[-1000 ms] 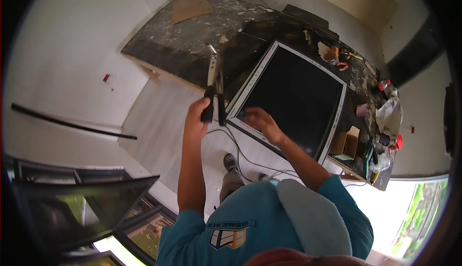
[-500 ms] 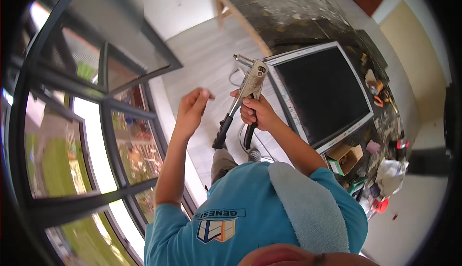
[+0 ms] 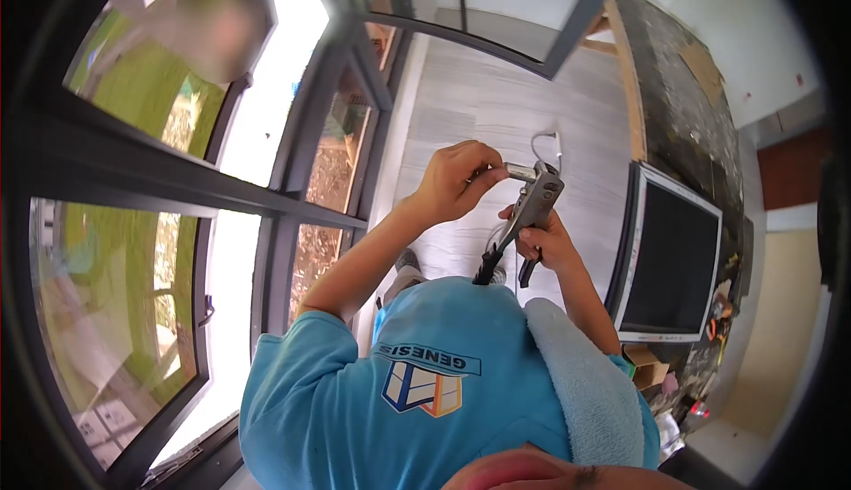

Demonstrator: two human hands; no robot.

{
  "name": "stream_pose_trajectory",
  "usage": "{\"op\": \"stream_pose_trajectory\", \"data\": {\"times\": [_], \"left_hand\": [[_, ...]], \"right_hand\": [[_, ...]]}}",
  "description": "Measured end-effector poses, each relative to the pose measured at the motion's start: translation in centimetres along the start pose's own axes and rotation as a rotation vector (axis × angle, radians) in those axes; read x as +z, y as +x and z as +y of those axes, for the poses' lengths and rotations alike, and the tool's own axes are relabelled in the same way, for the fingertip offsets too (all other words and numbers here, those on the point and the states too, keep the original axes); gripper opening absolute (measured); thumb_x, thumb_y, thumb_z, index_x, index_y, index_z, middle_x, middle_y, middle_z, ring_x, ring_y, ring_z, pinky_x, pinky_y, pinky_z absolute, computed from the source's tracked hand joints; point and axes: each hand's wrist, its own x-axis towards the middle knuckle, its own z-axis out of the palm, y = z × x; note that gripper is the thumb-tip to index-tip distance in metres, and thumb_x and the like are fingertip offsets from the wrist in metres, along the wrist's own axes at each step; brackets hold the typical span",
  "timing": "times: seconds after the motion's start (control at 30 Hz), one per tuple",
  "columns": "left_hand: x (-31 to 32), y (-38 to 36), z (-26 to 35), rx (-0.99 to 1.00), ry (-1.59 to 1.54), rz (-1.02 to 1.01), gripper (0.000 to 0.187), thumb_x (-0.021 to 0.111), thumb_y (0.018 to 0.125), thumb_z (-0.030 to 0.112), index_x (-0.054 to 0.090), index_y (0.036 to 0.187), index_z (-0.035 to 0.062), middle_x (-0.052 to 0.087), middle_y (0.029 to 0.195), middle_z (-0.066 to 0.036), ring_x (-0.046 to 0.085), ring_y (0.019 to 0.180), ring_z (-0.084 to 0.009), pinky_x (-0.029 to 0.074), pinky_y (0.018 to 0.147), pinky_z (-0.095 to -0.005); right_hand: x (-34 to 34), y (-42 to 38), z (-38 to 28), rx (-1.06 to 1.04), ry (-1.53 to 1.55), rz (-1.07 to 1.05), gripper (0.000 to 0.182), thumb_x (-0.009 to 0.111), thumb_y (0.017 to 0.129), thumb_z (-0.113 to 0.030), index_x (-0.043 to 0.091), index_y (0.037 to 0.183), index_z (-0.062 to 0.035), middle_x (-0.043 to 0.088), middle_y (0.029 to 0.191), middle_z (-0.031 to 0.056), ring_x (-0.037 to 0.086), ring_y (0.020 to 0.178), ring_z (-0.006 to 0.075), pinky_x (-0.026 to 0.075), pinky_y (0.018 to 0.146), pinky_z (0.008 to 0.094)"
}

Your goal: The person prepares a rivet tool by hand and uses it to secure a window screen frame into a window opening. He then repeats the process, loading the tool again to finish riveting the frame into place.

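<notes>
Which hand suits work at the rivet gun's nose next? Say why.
Probably the left hand: its fingers are at the nose of the rivet gun, while the right hand holds the tool farther back.

I wear a bright blue short-sleeved T-shirt (image 3: 337,392), marked with black-outlined "GENESIS" lettering (image 3: 428,360) beside a blue, white and orange emblem (image 3: 423,389), a fluffy pale-blue towel (image 3: 589,392) over my right shoulder, and grey-brown trousers (image 3: 402,283).

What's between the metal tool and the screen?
The right hand holding the tool, then pale floor before the screen, as the head view shows.
</notes>
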Motion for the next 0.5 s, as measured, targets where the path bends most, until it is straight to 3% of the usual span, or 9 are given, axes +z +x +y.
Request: {"op": "stream_pose_trajectory", "data": {"times": [0.03, 0.13, 0.27, 0.3, 0.4, 0.43, 0.5], "left_hand": [[-2.0, -0.5, 0.2, 0.044, 0.043, 0.006, 0.016, 0.068, 0.084, 0.011, 0.054, 0.086, 0.0039, 0.045, 0.060, 0.001, 0.039, 0.054, -0.0068, 0.031, 0.049, -0.0240], [-6.7, -2.4, 1.7, -0.517, -0.128, 0.210, 0.015, 0.066, 0.086, 0.012, 0.054, 0.083, 0.0041, 0.044, 0.060, 0.003, 0.038, 0.055, -0.0046, 0.030, 0.048, -0.0230], [-11.0, -5.0, -0.8, -0.479, -0.342, 0.214, 0.016, 0.061, 0.091, 0.015, 0.054, 0.081, 0.0041, 0.044, 0.060, 0.004, 0.035, 0.055, -0.0028, 0.028, 0.049, -0.0217], [-12.5, -5.4, -0.1, -0.485, -0.237, 0.169, 0.012, 0.062, 0.090, 0.013, 0.056, 0.084, 0.0035, 0.045, 0.061, 0.003, 0.038, 0.056, -0.0044, 0.031, 0.050, -0.0223], [-16.0, -5.3, 1.1, -0.036, 0.232, 0.063, 0.009, 0.062, 0.089, 0.011, 0.058, 0.088, 0.0029, 0.045, 0.061, 0.001, 0.041, 0.058, -0.0065, 0.033, 0.052, -0.0225], [-16.8, -5.6, 1.0, 0.012, 0.281, 0.070, 0.009, 0.063, 0.086, 0.008, 0.059, 0.093, 0.0032, 0.045, 0.061, -0.001, 0.045, 0.058, -0.0090, 0.037, 0.053, -0.0243], [-17.6, -6.8, 1.7, -0.298, 0.167, 0.163, 0.015, 0.063, 0.084, 0.003, 0.056, 0.098, 0.0030, 0.048, 0.067, 0.000, 0.046, 0.060, -0.0093, 0.037, 0.055, -0.0239]], "right_hand": [[1.2, 1.1, 0.3, 0.020, 0.044, -0.024, 0.034, 0.062, 0.082, -0.008, 0.057, 0.112, 0.0065, 0.049, 0.055, -0.0017, 0.038, 0.040, 0.0056, 0.030, 0.041, 0.0211], [4.5, 4.8, 1.0, 0.025, -0.024, -0.063, 0.035, 0.062, 0.081, -0.007, 0.057, 0.113, 0.0052, 0.051, 0.058, -0.0019, 0.040, 0.042, 0.0053, 0.031, 0.041, 0.0213], [9.1, 8.0, 1.3, 0.028, -0.174, -0.086, 0.035, 0.063, 0.080, -0.006, 0.057, 0.113, 0.0036, 0.053, 0.062, -0.0020, 0.042, 0.046, 0.0043, 0.033, 0.043, 0.0204], [9.8, 8.6, 1.4, 0.029, -0.202, -0.098, 0.034, 0.063, 0.080, -0.005, 0.057, 0.113, 0.0032, 0.054, 0.063, -0.0019, 0.043, 0.047, 0.0041, 0.033, 0.044, 0.0201], [11.5, 9.3, 2.1, 0.005, -0.225, -0.121, 0.033, 0.062, 0.082, -0.006, 0.057, 0.113, 0.0026, 0.055, 0.065, -0.0017, 0.044, 0.048, 0.0034, 0.034, 0.046, 0.0189], [11.8, 9.4, 2.2, -0.010, -0.222, -0.126, 0.032, 0.061, 0.082, -0.006, 0.057, 0.113, 0.0026, 0.055, 0.065, -0.0016, 0.044, 0.048, 0.0032, 0.034, 0.046, 0.0185], [12.2, 8.7, 1.3, -0.168, -0.296, -0.032, 0.032, 0.061, 0.083, -0.008, 0.057, 0.113, 0.0029, 0.055, 0.066, -0.0009, 0.044, 0.048, 0.0032, 0.035, 0.045, 0.0195]]}}
